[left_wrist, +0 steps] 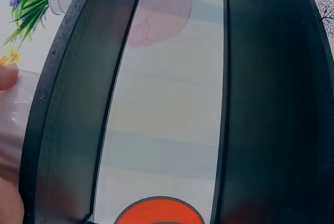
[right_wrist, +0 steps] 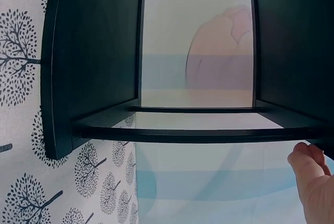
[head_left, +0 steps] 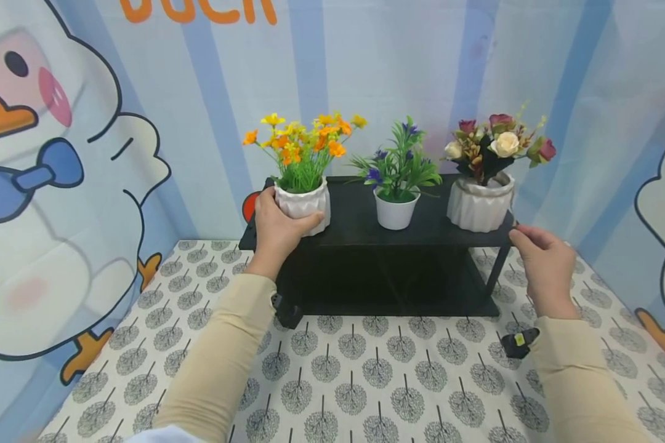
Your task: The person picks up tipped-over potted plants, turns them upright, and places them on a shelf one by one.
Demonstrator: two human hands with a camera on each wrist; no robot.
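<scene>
A black two-tier shelf (head_left: 354, 212) bears several potted artificial plants in a row. At its left end my left hand (head_left: 279, 227) grips a ribbed white flowerpot (head_left: 313, 212) of orange and yellow flowers, thumb across the front and fingers round the left side. A small smooth white pot (head_left: 396, 212) with a purple-flowered plant stands in the middle. Near the right end is a ribbed white pot (head_left: 479, 206) of cream and dark-red roses. My right hand (head_left: 548, 264) pinches the shelf's right front corner with curled fingers; in the right wrist view its fingertips meet the upper board's edge.
The lower board (head_left: 388, 304) of the shelf lies on a cloth printed with trees (head_left: 366, 381). A slim black post (head_left: 497, 271) joins the two tiers at the right. Behind hangs a blue-striped curtain (head_left: 399, 61) with a duck drawing at the left.
</scene>
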